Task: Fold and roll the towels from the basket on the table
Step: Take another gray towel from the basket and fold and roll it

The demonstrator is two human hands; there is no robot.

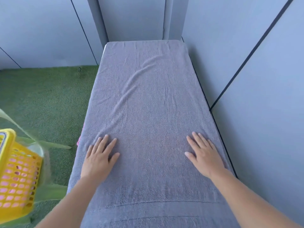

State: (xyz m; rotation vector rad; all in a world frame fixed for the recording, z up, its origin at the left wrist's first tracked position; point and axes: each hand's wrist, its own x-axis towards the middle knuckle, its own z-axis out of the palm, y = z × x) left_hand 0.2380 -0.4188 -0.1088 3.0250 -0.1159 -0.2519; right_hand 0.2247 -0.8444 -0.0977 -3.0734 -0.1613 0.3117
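on green turf, flat hands (98,159) press a nubby grey terry towel (148,99).

Nothing here can be read. No word, brand, number or sign shows on the grey towel (148,104), nor on the yellow basket (18,175) to the left of it. A small dark-framed patch on the basket's top rim, on the side away from the towel, is half out of sight. It is too blurred to tell if it bears writing.
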